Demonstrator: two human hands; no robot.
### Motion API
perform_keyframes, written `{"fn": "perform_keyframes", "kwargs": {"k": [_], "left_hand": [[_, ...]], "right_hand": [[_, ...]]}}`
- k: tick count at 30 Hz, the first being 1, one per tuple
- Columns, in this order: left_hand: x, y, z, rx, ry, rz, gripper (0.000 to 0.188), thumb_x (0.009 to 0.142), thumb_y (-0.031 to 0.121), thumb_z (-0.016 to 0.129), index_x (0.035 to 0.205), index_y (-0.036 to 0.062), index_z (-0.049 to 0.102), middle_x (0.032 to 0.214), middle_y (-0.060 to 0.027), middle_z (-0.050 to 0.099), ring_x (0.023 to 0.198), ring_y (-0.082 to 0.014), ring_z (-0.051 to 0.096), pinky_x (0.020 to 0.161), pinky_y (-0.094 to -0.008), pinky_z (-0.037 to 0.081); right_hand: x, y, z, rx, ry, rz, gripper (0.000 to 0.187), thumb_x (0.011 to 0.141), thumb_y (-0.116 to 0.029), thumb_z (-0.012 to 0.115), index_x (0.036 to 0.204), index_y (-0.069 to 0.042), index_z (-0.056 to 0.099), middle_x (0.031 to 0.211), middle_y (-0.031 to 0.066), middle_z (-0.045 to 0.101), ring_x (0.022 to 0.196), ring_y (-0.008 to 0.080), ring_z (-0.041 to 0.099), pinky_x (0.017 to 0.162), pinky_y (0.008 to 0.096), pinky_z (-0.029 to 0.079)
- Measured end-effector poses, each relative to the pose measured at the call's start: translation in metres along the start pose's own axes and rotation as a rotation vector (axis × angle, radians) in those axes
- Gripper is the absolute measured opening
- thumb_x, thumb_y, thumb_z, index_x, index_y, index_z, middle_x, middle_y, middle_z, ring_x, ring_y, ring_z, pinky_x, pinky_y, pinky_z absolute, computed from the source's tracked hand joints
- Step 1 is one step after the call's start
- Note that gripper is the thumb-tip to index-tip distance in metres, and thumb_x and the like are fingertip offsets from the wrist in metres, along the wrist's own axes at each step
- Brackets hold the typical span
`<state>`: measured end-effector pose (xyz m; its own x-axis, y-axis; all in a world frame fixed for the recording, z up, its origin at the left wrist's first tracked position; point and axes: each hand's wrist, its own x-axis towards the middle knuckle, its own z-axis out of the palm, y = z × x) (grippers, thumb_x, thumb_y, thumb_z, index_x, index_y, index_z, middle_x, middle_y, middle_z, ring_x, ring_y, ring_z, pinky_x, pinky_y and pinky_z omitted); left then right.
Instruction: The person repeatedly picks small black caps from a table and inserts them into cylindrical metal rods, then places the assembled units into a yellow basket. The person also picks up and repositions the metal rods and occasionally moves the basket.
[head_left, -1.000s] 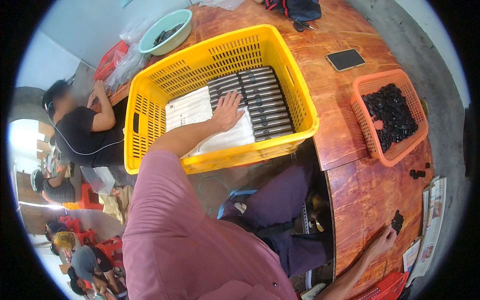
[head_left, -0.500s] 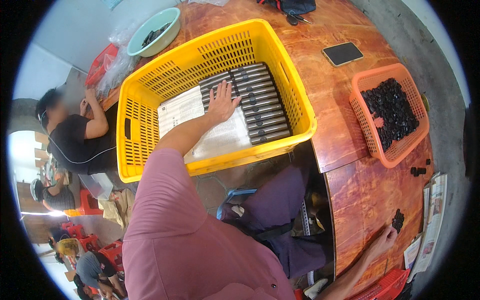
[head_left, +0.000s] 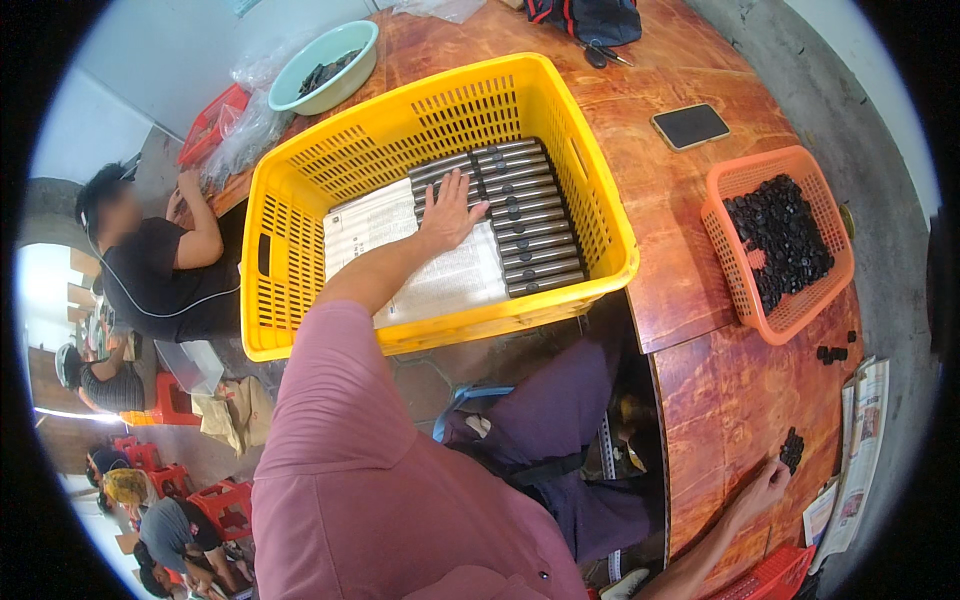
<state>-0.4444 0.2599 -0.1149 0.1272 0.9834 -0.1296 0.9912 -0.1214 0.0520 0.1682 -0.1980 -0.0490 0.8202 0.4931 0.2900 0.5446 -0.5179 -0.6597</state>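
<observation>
Left hand (head_left: 449, 212) laid flat, fingers spread, on metal rods (head_left: 520, 215) and paper sheet (head_left: 420, 260) inside yellow crate (head_left: 300, 190); nothing gripped. Right hand (head_left: 765, 490) rested on wooden table (head_left: 730, 400), small black pieces (head_left: 792, 448) at its fingertips; whether pinched cannot be told. Orange basket (head_left: 815, 300) of black parts placed well apart from crate.

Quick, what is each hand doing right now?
Left hand: open, flat on the metal rods in the yellow crate.
Right hand: by small black parts; grip cannot be told.
</observation>
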Motion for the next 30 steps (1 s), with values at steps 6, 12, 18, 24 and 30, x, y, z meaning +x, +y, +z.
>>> {"fn": "perform_keyframes", "kwargs": {"k": [6,12,18,24,30], "left_hand": [[0.003,-0.01,-0.019,-0.068,0.17,-0.021,0.074,0.108,0.056,0.028,0.162,0.0051,0.023,0.17,-0.0164,0.017,0.158,-0.0329,0.013,0.127,-0.0548,0.011],[0.035,-0.033,-0.059,-0.386,0.541,-0.027,0.064,0.108,0.046,0.038,0.152,-0.0006,0.041,0.163,-0.0247,0.03,0.152,-0.0417,0.024,0.124,-0.0522,0.018],[0.048,0.057,-0.144,-0.517,0.773,0.309,0.053,0.109,0.038,0.042,0.144,0.0009,0.052,0.155,-0.0271,0.042,0.146,-0.0429,0.033,0.124,-0.049,0.021],[-0.018,0.199,-0.225,-0.489,0.774,0.769,0.04,0.107,0.027,0.047,0.139,0.0051,0.059,0.154,-0.0157,0.046,0.148,-0.0328,0.037,0.124,-0.0446,0.026],[-0.098,0.371,-0.222,-0.651,0.613,1.253,0.035,0.106,0.018,0.05,0.137,0.0035,0.06,0.153,-0.0144,0.049,0.145,-0.031,0.042,0.121,-0.0421,0.03]], "right_hand": [[-0.005,-0.02,0.003,-0.022,0.062,-0.075,0.037,0.104,-0.029,0.06,0.088,0.004,0.057,0.079,0.0045,0.048,0.076,0.0167,0.044,0.07,0.0339,0.041],[-0.003,-0.015,0.004,0.045,0.017,-0.061,0.035,0.104,-0.029,0.061,0.087,0.001,0.058,0.079,0.0023,0.048,0.075,0.0143,0.044,0.069,0.0314,0.04],[-0.019,-0.033,-0.001,0.214,0.034,0.161,0.033,0.101,-0.024,0.064,0.083,0.002,0.056,0.083,0.0047,0.049,0.078,0.0167,0.047,0.071,0.0339,0.043],[-0.013,-0.082,0.003,0.204,0.083,0.086,0.018,0.095,-0.016,0.064,0.096,0.002,0.067,0.095,0.0109,0.063,0.094,0.0231,0.061,0.086,0.0356,0.048],[-0.024,-0.064,-0.006,0.254,0.048,0.068,0.022,0.087,-0.015,0.068,0.099,0.002,0.068,0.093,0.0139,0.067,0.087,0.0245,0.065,0.078,0.0372,0.053]]}}
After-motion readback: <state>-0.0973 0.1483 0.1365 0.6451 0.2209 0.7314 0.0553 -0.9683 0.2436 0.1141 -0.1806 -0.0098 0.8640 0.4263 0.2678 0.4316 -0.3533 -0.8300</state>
